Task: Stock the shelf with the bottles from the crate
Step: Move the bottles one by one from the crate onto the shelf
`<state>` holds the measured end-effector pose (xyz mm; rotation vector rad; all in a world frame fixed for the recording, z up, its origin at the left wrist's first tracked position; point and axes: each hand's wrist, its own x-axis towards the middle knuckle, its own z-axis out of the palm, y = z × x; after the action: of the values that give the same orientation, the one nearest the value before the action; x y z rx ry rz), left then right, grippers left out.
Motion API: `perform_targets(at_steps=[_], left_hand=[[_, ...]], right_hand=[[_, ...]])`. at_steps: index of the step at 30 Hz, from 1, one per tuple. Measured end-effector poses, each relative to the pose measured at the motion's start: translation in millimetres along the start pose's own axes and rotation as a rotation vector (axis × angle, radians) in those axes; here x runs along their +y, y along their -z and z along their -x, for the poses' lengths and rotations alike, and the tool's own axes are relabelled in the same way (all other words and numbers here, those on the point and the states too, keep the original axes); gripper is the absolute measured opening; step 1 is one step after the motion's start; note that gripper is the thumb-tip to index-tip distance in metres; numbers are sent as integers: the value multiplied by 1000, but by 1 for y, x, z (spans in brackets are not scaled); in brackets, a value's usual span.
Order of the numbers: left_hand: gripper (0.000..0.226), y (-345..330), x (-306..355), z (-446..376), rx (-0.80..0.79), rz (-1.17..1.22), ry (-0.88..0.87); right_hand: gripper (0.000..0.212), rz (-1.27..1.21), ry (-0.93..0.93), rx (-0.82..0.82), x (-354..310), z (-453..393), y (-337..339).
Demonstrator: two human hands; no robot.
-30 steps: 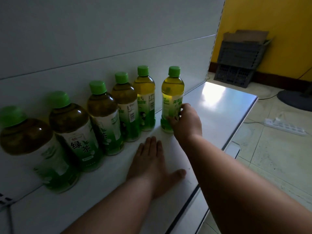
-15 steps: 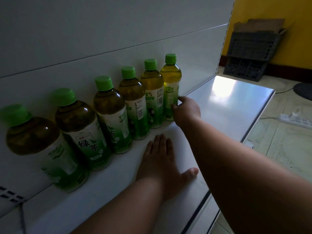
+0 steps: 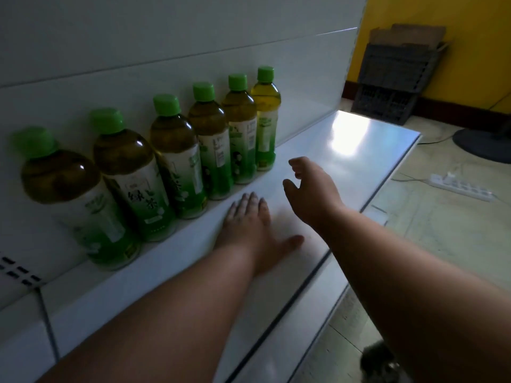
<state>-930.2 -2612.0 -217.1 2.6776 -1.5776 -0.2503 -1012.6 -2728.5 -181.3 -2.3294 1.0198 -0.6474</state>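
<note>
Several green-capped tea bottles stand in a row along the back wall of the white shelf point(image 3: 345, 150). The rightmost bottle point(image 3: 266, 120) holds lighter yellow tea and touches its neighbour point(image 3: 241, 131). My right hand point(image 3: 309, 186) hovers over the shelf just right of the row, fingers loosely curled and apart, holding nothing. My left hand point(image 3: 254, 230) lies flat, palm down, on the shelf in front of the bottles. The crate with the bottles is not in view.
Dark empty crates point(image 3: 392, 87) topped with cardboard lean against the yellow wall at the far right. A white power strip point(image 3: 459, 187) and a dark fan base point(image 3: 484, 145) sit on the tiled floor. The shelf's right half is bare.
My right hand pushed the rightmost bottle back against the row, then let go and drew back. My left hand stayed flat on the shelf.
</note>
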Motion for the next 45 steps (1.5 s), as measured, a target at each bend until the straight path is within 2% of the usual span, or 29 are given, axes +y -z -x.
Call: perform_targets(at_steps=[4,7,10,14,18,26,31,34,42,45], left_hand=[[100,16,13,23,69,30,-55],[90,32,43,55,135,34,-215],[84,42,85,92,169,137,-371],[85,31,143,146,154,241,-541],[84,-10,189,187,74,213,-598],[81,-122,214,208,-151,52,-666],[86,-182,210,194,-210,-158,-709],[93,-203,205,186,-240,-220,-678],[109,-220,202,173,-203,-182,-646],[109,-223,200,171,-162,-164,-663]], right_hand=[[53,133,6,-16,13,58,55],[56,199,-38,-12,21,112,100],[62,272,-121,-22,28,175,139],[71,356,-223,-46,50,257,175],[69,415,-330,-57,84,321,186],[68,267,-597,-139,168,387,132],[66,139,-814,-238,222,401,80],[68,61,-894,-299,246,398,49],[77,-29,-1077,-406,315,376,-22],[72,112,-1033,-479,336,371,-45]])
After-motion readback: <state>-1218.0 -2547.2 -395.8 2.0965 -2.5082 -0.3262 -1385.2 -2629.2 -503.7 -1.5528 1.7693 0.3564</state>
